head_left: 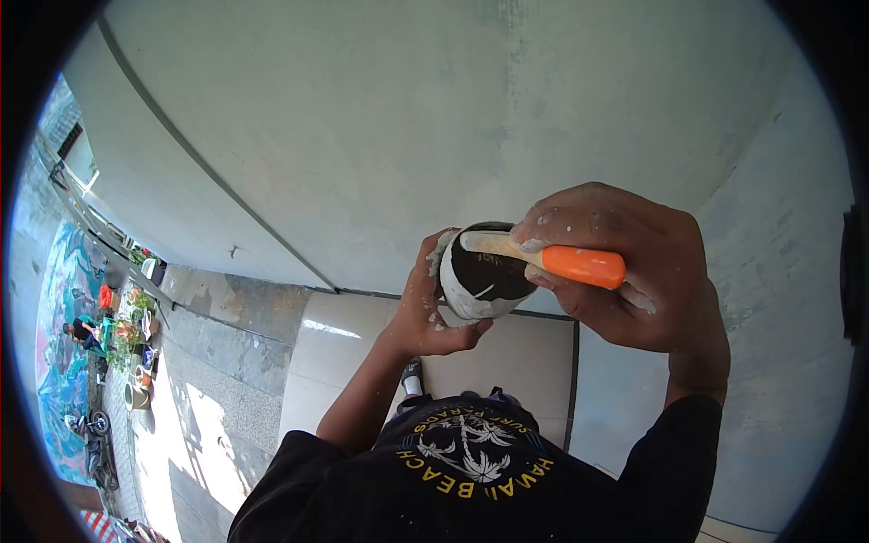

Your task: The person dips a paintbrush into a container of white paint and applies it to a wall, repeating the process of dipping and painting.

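My left hand (430, 303) is wrapped round a small round pot (460, 294), its outside coated with whitish material and its inside dark. The pot is tilted so that its opening faces me. Over the opening, my right hand (625, 262) grips a tool with an orange handle (584, 265). The tool's pale, narrow end reaches across the rim toward the far left side of the pot. Its exact kind I cannot make out. Whitish smears and specks cover the fingers of both hands.
A large pale grey wall (380, 118) rises in front, meeting another wall (724, 362) at the right. Light floor tiles (335, 362) lie below. Off to the left are potted plants (136, 321), a motorcycle (98, 443), a person (83, 330) and a painted mural (59, 362).
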`<act>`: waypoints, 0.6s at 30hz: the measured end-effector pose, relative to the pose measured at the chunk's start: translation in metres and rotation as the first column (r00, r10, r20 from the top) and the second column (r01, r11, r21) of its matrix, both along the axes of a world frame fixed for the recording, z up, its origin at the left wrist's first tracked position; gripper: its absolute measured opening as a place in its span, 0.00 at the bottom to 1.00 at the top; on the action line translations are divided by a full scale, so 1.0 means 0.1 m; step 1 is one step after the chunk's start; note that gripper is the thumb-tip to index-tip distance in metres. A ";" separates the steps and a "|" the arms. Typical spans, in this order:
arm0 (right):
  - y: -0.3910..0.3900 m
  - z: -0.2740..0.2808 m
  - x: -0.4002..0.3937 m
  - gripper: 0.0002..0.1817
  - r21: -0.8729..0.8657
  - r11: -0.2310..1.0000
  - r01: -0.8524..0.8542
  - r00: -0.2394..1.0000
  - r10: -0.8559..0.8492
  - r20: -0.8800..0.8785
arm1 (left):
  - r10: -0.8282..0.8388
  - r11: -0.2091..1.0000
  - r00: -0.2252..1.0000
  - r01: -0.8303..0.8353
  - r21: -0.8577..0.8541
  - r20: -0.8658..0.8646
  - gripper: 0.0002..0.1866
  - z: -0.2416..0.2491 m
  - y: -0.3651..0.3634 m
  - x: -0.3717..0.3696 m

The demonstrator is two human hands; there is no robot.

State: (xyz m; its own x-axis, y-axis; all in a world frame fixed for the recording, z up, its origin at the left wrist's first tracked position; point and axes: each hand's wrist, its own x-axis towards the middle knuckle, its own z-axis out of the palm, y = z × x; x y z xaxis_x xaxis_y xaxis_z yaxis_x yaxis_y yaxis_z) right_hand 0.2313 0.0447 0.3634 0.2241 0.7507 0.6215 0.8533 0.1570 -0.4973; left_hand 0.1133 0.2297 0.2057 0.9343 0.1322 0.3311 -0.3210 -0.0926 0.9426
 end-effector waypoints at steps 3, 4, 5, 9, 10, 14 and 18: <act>-0.08 0.03 -0.07 0.14 0.021 1.000 0.006 0.996 -0.008 0.085 | 0.026 1.000 0.998 -0.026 -0.001 0.057 0.49 0.09 -0.07 -0.04; -0.12 0.07 -0.08 0.14 0.021 1.000 0.005 0.996 -0.007 0.093 | 0.027 1.000 0.998 -0.027 -0.001 0.064 0.49 0.12 -0.09 -0.03; -0.14 0.07 -0.09 0.14 0.040 0.999 0.017 0.994 -0.021 0.110 | 0.035 0.999 0.996 -0.034 -0.004 0.079 0.49 0.12 -0.10 -0.03; -0.21 -0.06 -0.17 0.14 0.092 0.995 0.039 0.983 -0.054 0.173 | 0.067 0.998 0.993 -0.067 -0.002 0.100 0.47 -0.03 -0.12 -0.10; -0.22 -0.04 -0.16 0.14 0.092 0.995 0.036 0.983 -0.052 0.177 | 0.069 0.998 0.992 -0.069 -0.003 0.104 0.47 -0.02 -0.12 -0.09; -0.31 0.01 -0.18 0.15 0.107 0.993 0.044 0.982 -0.063 0.178 | 0.083 0.996 0.990 -0.086 0.022 0.110 0.48 0.03 -0.14 -0.09; -0.42 0.02 -0.16 0.15 0.212 0.973 0.092 0.975 -0.132 0.180 | 0.068 0.997 0.992 -0.071 0.029 0.110 0.48 -0.02 -0.13 -0.16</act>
State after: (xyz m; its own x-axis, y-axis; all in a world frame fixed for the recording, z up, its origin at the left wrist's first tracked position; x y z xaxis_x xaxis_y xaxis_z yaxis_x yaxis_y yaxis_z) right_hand 0.2149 0.0026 0.3652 0.1619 0.5827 0.7964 0.9471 0.1349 -0.2913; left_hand 0.0971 0.2171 0.2041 0.8812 0.1833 0.4359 -0.4135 -0.1482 0.8983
